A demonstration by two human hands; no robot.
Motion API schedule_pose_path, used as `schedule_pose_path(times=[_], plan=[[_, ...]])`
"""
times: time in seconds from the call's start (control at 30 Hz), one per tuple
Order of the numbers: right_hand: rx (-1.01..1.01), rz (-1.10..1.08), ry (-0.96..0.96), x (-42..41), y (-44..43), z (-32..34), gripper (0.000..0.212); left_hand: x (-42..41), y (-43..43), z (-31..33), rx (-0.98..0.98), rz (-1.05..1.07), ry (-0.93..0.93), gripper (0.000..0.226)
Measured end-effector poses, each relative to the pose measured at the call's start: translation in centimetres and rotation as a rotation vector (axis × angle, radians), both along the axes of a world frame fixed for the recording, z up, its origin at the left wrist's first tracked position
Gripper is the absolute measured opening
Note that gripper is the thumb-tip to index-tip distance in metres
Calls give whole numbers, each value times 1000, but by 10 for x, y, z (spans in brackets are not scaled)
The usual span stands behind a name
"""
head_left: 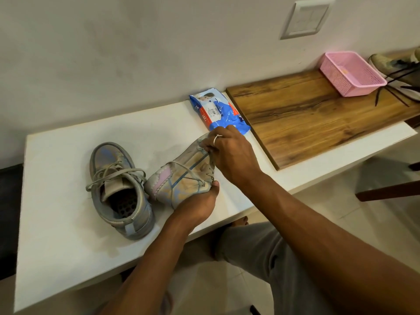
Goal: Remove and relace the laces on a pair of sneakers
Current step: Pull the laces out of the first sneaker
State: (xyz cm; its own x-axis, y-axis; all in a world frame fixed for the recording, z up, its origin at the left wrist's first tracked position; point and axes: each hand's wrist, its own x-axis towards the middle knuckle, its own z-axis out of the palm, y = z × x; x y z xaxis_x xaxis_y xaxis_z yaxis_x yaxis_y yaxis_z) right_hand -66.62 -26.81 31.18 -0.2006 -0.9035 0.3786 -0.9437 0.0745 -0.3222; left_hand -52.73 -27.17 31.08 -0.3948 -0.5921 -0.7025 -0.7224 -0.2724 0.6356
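the held sneaker (pixel 181 183) is tilting sideways over the table (pixel 68 223), the left grip (pixel 195 201) curling under its sole to steady it, the right grip (pixel 229 153) pinching the lace (pixel 193 165) near the eyelets, probably to draw it out; the second sneaker (pixel 120 189) is standing at nine o'clock.

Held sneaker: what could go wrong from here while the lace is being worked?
1. The sneaker is tilted on its side, held only by the left hand near the table front edge; a hard tug could slip it off.
2. The right hand pinches the lace, which crosses the upper; pulling may tighten it rather than free it.
3. The other sneaker has loose laces close by that could tangle.
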Motion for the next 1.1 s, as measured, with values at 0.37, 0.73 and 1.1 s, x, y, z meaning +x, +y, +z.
schedule_pose_path(times=[0.37,0.73,1.1], plan=[[17,49,40,0,1,1,21,5,-5,-6,-54,-220,-84,65],[45,50,59,-8,6,0,20,6,-6,-4,-92,-280,-71,67],[22,-423,-372,-49,7,-8,10,6,-7,0,-62,-257,-86,68]])
